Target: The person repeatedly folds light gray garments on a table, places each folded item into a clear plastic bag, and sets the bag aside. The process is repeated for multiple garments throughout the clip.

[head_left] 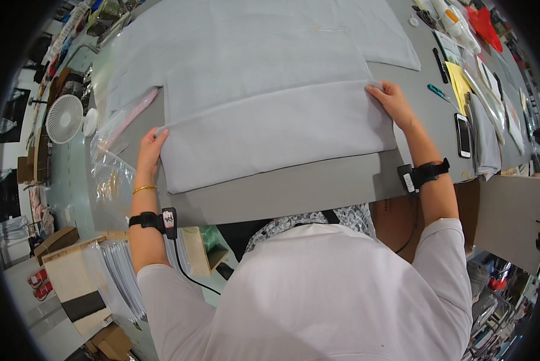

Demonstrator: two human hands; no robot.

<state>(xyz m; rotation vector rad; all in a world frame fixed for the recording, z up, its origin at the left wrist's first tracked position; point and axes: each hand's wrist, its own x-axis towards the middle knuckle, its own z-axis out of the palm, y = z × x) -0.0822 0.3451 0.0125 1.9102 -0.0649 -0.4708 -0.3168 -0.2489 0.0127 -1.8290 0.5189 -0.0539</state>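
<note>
The grey cloth (276,129) lies folded on the tabletop (294,192); the left hand (151,149) and the right hand (390,99) each pinch one side edge of it.

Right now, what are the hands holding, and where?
Both grip the folded grey cloth: left hand at its left edge, right hand at its right edge.

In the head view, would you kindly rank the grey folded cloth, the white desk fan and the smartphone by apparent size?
1. Grey folded cloth
2. White desk fan
3. Smartphone

The fan sits farther off, near the rim, so its true size is unsure.
</note>
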